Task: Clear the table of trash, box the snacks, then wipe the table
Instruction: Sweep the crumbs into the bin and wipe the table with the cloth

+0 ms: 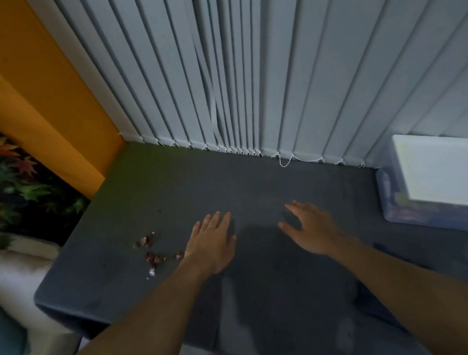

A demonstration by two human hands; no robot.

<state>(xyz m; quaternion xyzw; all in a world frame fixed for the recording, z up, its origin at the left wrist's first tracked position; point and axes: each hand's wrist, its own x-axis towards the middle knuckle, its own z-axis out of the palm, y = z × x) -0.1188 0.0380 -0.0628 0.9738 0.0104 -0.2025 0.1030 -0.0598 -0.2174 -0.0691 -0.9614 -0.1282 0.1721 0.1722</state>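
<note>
A dark grey table [256, 180] fills the middle of the head view. Small reddish-brown crumbs and a few white scraps [152, 252] lie scattered near its left front part. My left hand [212, 242] is spread flat, palm down, over the table just right of the crumbs and holds nothing. My right hand [308, 225] hovers open, fingers apart and pointing left, a short way to the right of the left hand. A translucent plastic box with a white lid [442, 174] stands at the table's right edge.
White vertical blinds [242, 59] with a bead chain hang along the table's far edge. An orange wall panel [27, 92] and artificial coloured leaves [0, 180] are at the left. A pale cushion [10, 270] lies below the table's left edge.
</note>
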